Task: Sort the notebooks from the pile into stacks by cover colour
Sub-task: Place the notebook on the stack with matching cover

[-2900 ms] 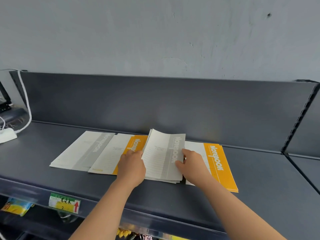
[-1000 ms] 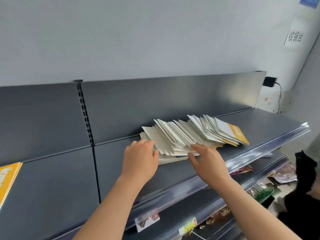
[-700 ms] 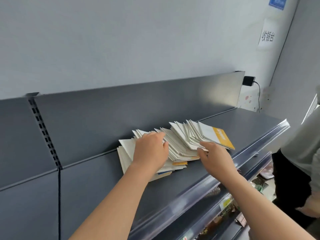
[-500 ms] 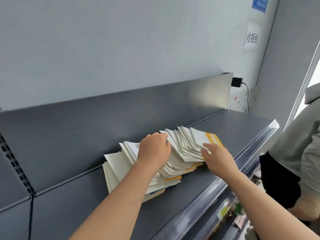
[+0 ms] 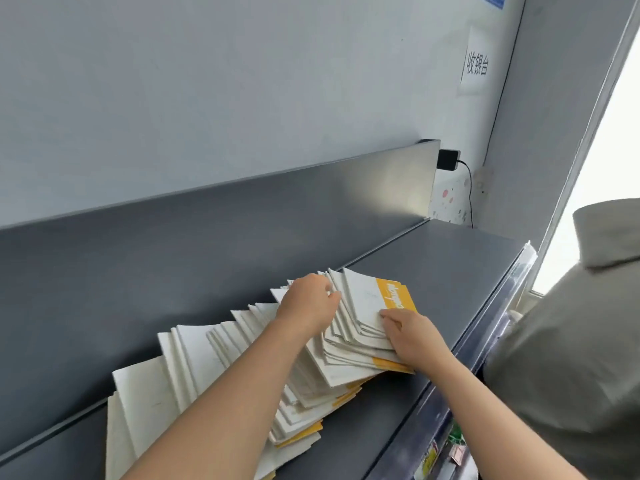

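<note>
A long fanned pile of notebooks (image 5: 194, 368) lies on the dark grey shelf (image 5: 446, 268), mostly white covers with orange bands showing at some edges. The top notebook (image 5: 377, 299) at the pile's far right end is white with an orange band. My left hand (image 5: 308, 303) rests on the upper edges of the notebooks just left of it, fingers curled. My right hand (image 5: 412, 334) presses fingertips on the near corner of the top notebook. Whether either hand grips a notebook is unclear. The sorted stacks are out of view.
The shelf's back panel (image 5: 242, 223) rises behind the pile. A clear price rail (image 5: 498, 306) edges the shelf front. Another person in a grey-green garment (image 5: 581, 341) stands close at the right. A black adapter with cable (image 5: 448, 159) hangs on the wall beyond the shelf end.
My view swung right from the sorted stacks to the fanned pile. Both hands reached the pile and slid rightward along it to its orange-banded top end. The other person came into view.
</note>
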Action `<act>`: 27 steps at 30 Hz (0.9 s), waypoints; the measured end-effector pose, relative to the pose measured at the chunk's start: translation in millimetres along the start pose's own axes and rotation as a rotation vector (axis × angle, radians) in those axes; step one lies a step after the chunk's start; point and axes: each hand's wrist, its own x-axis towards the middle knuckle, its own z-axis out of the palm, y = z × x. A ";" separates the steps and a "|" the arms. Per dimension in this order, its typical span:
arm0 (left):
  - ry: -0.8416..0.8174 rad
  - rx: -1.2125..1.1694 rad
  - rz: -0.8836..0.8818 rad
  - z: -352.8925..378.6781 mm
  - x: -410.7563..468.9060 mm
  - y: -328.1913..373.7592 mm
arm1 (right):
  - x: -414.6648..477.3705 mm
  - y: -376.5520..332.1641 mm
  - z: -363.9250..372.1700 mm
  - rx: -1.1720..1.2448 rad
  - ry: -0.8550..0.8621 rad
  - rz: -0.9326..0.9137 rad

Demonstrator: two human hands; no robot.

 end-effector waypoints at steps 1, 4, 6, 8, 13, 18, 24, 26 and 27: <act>-0.022 -0.017 -0.013 2.5 4.8 0.0 | 1.0 -0.4 1.4 0.032 0.008 -0.007; -0.058 -0.077 -0.083 5.8 14.8 0.5 | 4.3 -0.1 6.3 0.142 0.041 -0.041; -0.076 -0.062 -0.117 5.3 18.0 0.2 | 6.2 -1.2 9.9 0.186 0.047 -0.053; -0.078 -0.038 -0.150 5.4 21.4 -1.3 | 6.7 -6.6 12.2 0.211 0.035 -0.054; -0.060 -0.127 -0.229 3.4 24.4 -16.1 | 5.5 -13.9 9.3 0.241 0.091 0.053; -0.031 -0.196 -0.248 -7.5 18.8 -25.1 | 2.9 -16.5 13.1 0.138 0.083 0.161; 0.048 -0.316 -0.273 -19.0 5.0 -40.3 | -15.0 -48.6 16.4 0.136 0.086 0.024; 0.028 -0.357 -0.283 -23.5 -1.3 -50.3 | -21.8 -61.0 18.7 0.177 0.095 0.021; 0.023 -0.392 -0.289 -25.7 -4.4 -54.8 | -24.8 -66.0 19.9 0.183 0.102 0.010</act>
